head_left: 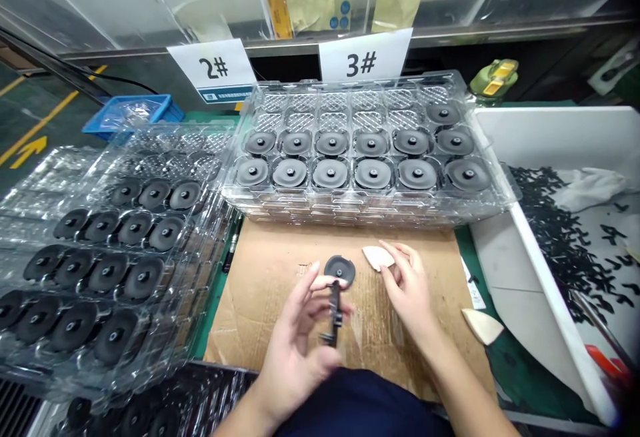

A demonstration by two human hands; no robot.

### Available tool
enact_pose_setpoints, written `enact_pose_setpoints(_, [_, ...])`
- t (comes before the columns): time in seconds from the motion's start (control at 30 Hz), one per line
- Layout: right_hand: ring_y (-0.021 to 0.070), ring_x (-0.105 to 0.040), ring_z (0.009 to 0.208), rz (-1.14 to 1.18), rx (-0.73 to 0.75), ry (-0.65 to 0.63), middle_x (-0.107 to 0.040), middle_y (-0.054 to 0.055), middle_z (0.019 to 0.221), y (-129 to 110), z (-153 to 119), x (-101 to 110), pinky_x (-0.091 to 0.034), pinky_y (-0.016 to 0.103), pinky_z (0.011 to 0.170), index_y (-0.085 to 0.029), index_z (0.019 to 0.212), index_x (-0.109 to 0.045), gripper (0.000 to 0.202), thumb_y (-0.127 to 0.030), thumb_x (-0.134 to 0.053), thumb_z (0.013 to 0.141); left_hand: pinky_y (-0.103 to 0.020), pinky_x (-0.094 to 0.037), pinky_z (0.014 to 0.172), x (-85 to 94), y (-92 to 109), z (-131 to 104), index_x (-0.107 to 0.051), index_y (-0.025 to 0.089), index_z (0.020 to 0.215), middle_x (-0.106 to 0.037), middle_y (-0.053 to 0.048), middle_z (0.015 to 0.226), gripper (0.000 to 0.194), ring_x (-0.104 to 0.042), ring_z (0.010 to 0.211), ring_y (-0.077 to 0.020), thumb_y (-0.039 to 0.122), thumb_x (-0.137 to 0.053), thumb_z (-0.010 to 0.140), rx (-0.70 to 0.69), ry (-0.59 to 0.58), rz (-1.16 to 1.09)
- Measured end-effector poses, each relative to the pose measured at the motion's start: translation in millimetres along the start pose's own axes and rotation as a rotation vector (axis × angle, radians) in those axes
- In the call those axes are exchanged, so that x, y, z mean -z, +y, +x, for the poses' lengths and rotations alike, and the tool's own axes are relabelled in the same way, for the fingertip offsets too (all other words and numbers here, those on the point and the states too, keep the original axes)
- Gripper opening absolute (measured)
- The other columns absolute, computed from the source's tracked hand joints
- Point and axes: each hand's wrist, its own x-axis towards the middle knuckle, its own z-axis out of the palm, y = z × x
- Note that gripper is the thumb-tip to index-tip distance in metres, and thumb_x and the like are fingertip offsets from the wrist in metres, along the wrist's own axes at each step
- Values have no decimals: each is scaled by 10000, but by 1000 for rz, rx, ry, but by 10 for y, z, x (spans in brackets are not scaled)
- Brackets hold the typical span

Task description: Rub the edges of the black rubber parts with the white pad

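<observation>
My left hand (305, 330) grips a black plastic part (335, 314), seen edge-on, between thumb and fingers above the cardboard. Just beyond those fingertips a round black disc (340, 269) with a small central hub lies on the cardboard sheet (280, 244). To the right, my right hand (407, 280) pinches a cream, rounded triangular piece (377, 257) at its right side, close to the cardboard surface. Another cream triangular piece (483, 326) lies at the cardboard's right edge, apart from both hands.
A stack of clear trays (350, 204), partly filled with black discs, stands behind the cardboard under a "3#" sign (365, 57). More filled clear trays (165, 304) lie left. At right, a white bin (540, 270) holds many small black parts (545, 224).
</observation>
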Motion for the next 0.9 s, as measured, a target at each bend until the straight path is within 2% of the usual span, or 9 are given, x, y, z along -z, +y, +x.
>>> enact_pose_setpoints(0.1, [159, -546, 749, 41, 55, -39, -544, 70, 1064, -200, -230, 97, -464, 332, 722, -254, 1206, -499, 362, -245, -453, 846, -467, -357, 988, 25, -79, 5, -4, 294, 1379, -523, -105, 1180, 1037, -517, 1096, -234, 94, -696, 634, -335, -11, 606])
enact_pose_setpoints(0.2, [156, -547, 783, 170, 112, -116, -594, 35, 933, -362, -451, 219, -457, 304, 722, -270, 1169, -514, 332, -198, -479, 847, -457, -392, 952, 10, -88, 33, 81, 200, 1372, -521, -147, 1154, 1092, -511, 1094, -233, 59, -692, 614, -429, -65, 766])
enact_pose_setpoints(0.27, [153, -548, 783, 277, 137, -126, -600, 34, 906, -433, -542, 294, -455, 296, 704, -267, 1152, -523, 328, -168, -497, 840, -441, -403, 939, -13, -57, 42, 65, 214, 1372, -514, -146, 1168, 1076, -513, 1092, -229, 72, -694, 622, -449, -89, 765])
enact_pose_setpoints(0.47, [154, -563, 837, 467, 94, -193, -611, 23, 913, -687, -560, 465, -462, 268, 692, -299, 1118, -544, 337, -161, -564, 811, -424, -298, 1016, -11, 57, -44, 57, 405, 1342, -523, -63, 1222, 1073, -480, 1148, -214, 58, -682, 645, -167, -57, 700])
enact_pose_setpoints(0.6, [134, -548, 763, 547, -1, -445, -617, 3, 817, -875, -490, 407, -434, 255, 685, -270, 996, -635, 272, -164, -644, 746, -364, -300, 1016, 57, 81, -133, -126, 389, 1355, -541, -39, 1229, 972, -484, 1151, -218, 85, -699, 631, -51, -66, 570])
enact_pose_setpoints(0.7, [102, -525, 652, 787, -174, -515, -587, -21, 677, -907, -485, 293, -411, 227, 633, -213, 855, -655, 196, -186, -715, 670, -343, -324, 1000, 110, 115, -182, -322, 352, 1315, -549, -41, 1240, 877, -479, 1156, -242, 152, -749, 577, 138, -60, 461])
enact_pose_setpoints(0.8, [73, -500, 600, 999, -320, -510, -559, -39, 651, -907, -564, 225, -392, 198, 599, -190, 847, -601, 267, -242, -747, 630, -314, -371, 947, 183, 147, -244, -591, 316, 1116, -629, -33, 1141, 547, -525, 1091, -259, 239, -737, 595, 239, -81, 369])
enact_pose_setpoints(0.87, [61, -473, 548, 1028, -365, -529, -543, -40, 638, -956, -614, 243, -369, 184, 539, -183, 868, -585, 275, -280, -725, 653, -284, -441, 805, 246, 137, -305, -717, 263, 843, -706, -43, 877, 176, -610, 875, -238, 318, -649, 690, 261, -114, 305])
enact_pose_setpoints(0.9, [65, -471, 532, 974, -344, -578, -552, -32, 639, -1004, -609, 280, -363, 187, 516, -183, 894, -590, 261, -303, -694, 687, -270, -453, 722, 277, 120, -340, -726, 239, 723, -698, -44, 735, 169, -616, 747, -216, 362, -612, 717, 275, -108, 264])
